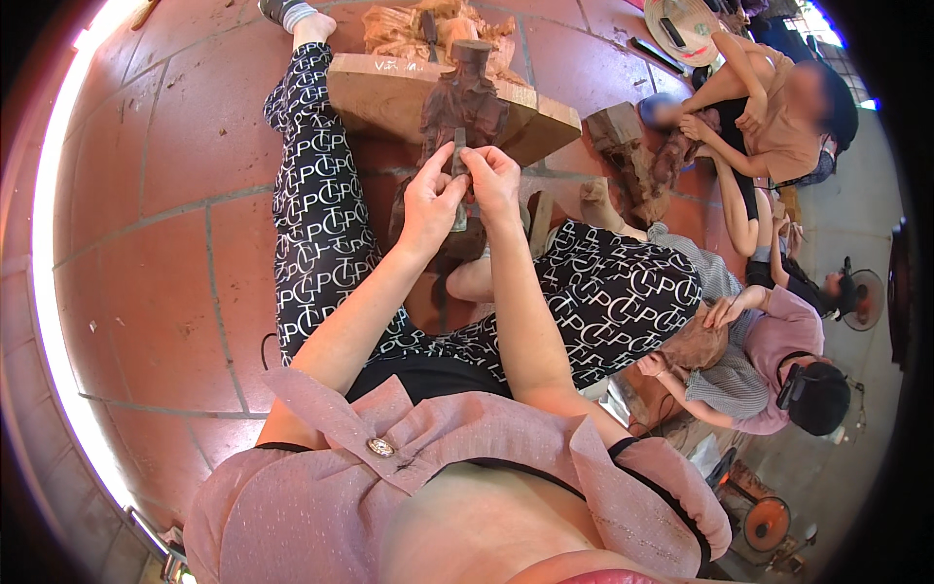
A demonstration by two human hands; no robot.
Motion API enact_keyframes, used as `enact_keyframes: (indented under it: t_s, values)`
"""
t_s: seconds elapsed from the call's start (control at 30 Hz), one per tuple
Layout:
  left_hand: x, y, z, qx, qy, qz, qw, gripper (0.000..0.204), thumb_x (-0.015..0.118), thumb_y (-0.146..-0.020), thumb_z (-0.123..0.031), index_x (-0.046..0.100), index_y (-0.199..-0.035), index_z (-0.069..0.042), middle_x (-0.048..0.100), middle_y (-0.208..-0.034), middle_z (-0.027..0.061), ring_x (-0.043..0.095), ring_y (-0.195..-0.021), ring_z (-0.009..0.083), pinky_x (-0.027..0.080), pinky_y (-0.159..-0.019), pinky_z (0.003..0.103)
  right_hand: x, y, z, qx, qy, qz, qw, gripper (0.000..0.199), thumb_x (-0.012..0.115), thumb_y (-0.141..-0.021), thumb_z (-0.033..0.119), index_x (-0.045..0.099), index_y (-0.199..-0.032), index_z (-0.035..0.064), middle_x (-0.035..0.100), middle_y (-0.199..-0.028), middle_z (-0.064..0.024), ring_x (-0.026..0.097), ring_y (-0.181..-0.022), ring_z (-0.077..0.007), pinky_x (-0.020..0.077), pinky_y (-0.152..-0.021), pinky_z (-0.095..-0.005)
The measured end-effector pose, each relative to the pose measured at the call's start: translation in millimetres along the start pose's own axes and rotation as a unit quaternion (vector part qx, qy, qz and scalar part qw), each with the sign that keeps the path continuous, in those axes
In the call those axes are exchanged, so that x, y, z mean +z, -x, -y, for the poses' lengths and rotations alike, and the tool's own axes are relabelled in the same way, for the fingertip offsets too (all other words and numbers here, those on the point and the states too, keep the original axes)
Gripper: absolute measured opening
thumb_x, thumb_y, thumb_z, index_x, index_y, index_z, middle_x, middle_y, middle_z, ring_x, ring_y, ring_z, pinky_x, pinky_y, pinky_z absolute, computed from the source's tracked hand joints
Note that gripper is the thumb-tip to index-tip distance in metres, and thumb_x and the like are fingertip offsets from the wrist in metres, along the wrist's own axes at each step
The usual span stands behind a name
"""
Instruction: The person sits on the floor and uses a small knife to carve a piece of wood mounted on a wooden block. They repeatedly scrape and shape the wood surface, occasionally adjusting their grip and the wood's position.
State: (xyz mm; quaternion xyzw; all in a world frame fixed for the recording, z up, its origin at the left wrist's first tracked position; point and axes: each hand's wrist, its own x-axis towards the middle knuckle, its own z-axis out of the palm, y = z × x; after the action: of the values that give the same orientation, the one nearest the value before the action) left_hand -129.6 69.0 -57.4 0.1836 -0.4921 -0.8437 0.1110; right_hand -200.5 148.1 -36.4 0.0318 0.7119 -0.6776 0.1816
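My left hand [434, 202] and my right hand [494, 183] meet in front of me, fingertips pinched together on a narrow grey strip [460, 139], perhaps folded sandpaper. Its upper end sticks up between the fingers. Directly behind and partly under the hands stands a dark reddish-brown carved wooden figure [465, 97] with a flat-topped head. The strip lies against or just in front of the figure; I cannot tell whether they touch. My hands cover much of the carving's lower part.
Beyond the figure, a thick pale wooden slab [379, 92] bears a light wood carving [389, 34]. My patterned trouser legs [316, 204] flank the work on a red tiled floor [146, 321]. At right, co-workers [778, 360] handle wood pieces near a fan [766, 524] and a wooden block [623, 146].
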Motion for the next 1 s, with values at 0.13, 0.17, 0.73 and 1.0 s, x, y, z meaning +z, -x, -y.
enact_keyframes:
  t_s: [0.13, 0.17, 0.73, 1.0]
  values:
    - [10.1, -1.8, -1.0, 0.031, -0.030, -0.010, 0.999, 0.053, 0.056, -0.086, -0.002, 0.039, -0.136, 0.002, 0.045, -0.065, -0.0054, 0.039, -0.057, 0.0016, 0.033, -0.051, 0.018, -3.1, -6.6, -3.6, -0.008, -0.023, 0.006, 1.000, 0.014, 0.065, -0.083, 0.012, 0.060, -0.075, 0.0016, 0.056, -0.062, 0.0009, 0.048, -0.050, -0.0055, 0.0360, -0.046, -0.0193]
    - [12.5, -2.0, -1.2, 0.034, -0.033, -0.016, 0.999, 0.053, 0.056, -0.086, -0.002, 0.038, -0.136, 0.002, 0.043, -0.064, -0.0057, 0.037, -0.057, 0.0017, 0.032, -0.051, 0.018, -4.5, -6.7, -3.6, -0.003, -0.033, 0.003, 0.999, 0.013, 0.065, -0.083, 0.012, 0.060, -0.076, 0.0017, 0.056, -0.063, 0.0010, 0.048, -0.051, -0.0052, 0.0360, -0.047, -0.0193]
    - [25.4, 1.0, -3.8, 0.035, -0.017, 0.001, 0.999, 0.055, 0.053, -0.089, -0.002, 0.034, -0.141, -0.004, 0.041, -0.067, -0.0066, 0.035, -0.058, -0.0001, 0.028, -0.049, 0.017, -6.6, -10.1, -3.1, -0.031, -0.043, -0.013, 0.999, 0.013, 0.067, -0.079, 0.010, 0.060, -0.072, 0.0016, 0.054, -0.063, 0.0034, 0.043, -0.053, -0.0030, 0.0335, -0.047, -0.0199]
    - [23.3, 0.3, -0.5, 0.000, -0.007, 0.022, 1.000, 0.057, 0.051, -0.090, -0.006, 0.031, -0.143, -0.011, 0.052, -0.067, -0.0014, 0.042, -0.045, 0.0034, 0.034, -0.033, 0.020, -10.0, -15.6, -9.8, -0.021, -0.048, -0.038, 0.998, 0.013, 0.068, -0.076, 0.008, 0.060, -0.068, 0.0020, 0.055, -0.063, 0.0019, 0.044, -0.053, -0.0046, 0.0348, -0.047, -0.0213]
